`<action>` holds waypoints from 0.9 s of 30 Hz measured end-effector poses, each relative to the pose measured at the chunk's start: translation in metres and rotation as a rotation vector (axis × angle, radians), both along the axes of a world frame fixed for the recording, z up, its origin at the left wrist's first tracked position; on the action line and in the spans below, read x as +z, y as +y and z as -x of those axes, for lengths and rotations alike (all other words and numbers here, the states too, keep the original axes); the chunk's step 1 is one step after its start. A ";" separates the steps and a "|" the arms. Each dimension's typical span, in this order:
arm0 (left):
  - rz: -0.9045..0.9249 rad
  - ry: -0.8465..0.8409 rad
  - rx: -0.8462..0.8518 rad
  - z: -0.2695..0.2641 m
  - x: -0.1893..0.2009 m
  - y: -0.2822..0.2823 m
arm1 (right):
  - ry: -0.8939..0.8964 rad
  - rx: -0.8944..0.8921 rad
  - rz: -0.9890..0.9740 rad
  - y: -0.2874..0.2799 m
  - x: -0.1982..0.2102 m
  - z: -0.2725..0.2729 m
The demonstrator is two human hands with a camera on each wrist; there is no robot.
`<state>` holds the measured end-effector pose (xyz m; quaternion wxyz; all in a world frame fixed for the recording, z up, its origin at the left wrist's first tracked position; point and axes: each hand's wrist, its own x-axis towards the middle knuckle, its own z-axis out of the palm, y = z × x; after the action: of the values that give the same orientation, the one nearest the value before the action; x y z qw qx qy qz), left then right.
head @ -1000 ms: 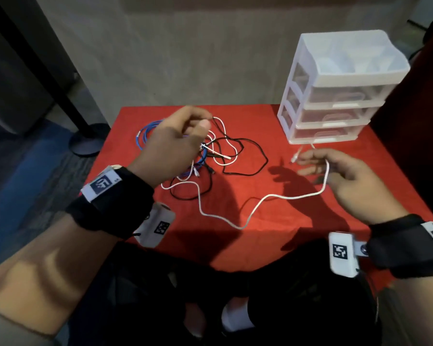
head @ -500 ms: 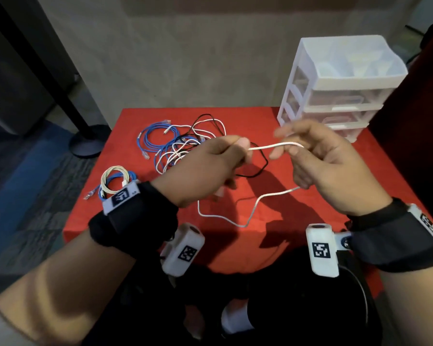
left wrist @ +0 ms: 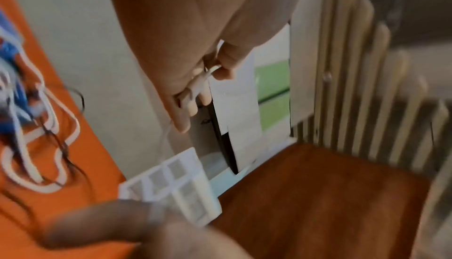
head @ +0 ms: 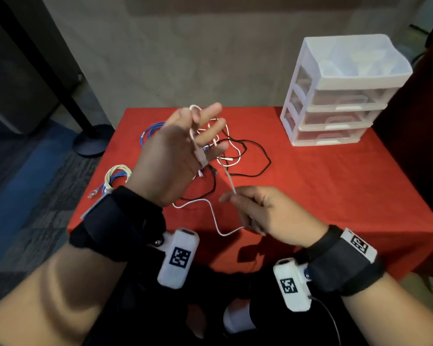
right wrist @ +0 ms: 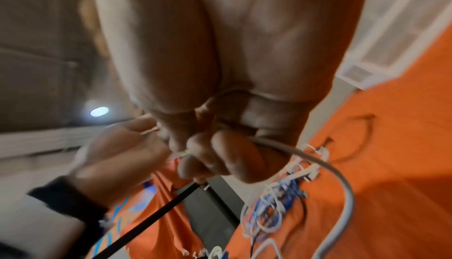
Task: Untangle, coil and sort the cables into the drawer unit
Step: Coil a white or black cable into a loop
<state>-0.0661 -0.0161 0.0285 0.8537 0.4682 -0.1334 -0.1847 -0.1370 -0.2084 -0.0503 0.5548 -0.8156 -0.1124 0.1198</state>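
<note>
White cable (head: 211,212) is held above the bench (head: 335,186), strung between both hands. The left hand (head: 175,156) is raised with fingers spread; the cable loops over the fingers and its plug end lies against the palm, seemingly trapped by the thumb. The right hand (head: 263,211), lower and nearer the body, pinches the cable between thumb and forefinger, with slack hanging below it. Beyond the left hand lies the tangle (head: 225,156) of black, white and blue cables; a coiled bundle (head: 116,177) sits left of the left wrist. The drawer unit (head: 340,96) stands well beyond the right hand, drawers closed. Risk: the loop may slip off the spread fingers if the right hand pulls too hard. Half a second earlier, both hands pinched the cable level and close together; now the left has lifted and opened to begin winding.
</note>
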 end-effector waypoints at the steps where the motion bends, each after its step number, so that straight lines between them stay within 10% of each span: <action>1: -0.138 -0.061 0.053 0.000 -0.008 -0.001 | -0.060 0.042 0.085 0.001 0.006 0.004; 7: -0.738 -0.375 -0.033 0.022 -0.037 -0.009 | -0.352 0.001 0.246 -0.011 0.040 -0.001; 14: -0.744 -0.278 -0.128 0.026 -0.028 -0.019 | -0.502 -0.301 0.062 -0.013 0.033 -0.011; 27: -0.447 -0.038 -0.355 0.031 -0.038 -0.005 | -0.166 -0.175 -0.274 -0.015 0.038 -0.012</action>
<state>-0.0974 -0.0208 -0.0099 0.6810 0.6176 -0.1851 -0.3471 -0.1248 -0.2238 -0.0123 0.6577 -0.7463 -0.1019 -0.0131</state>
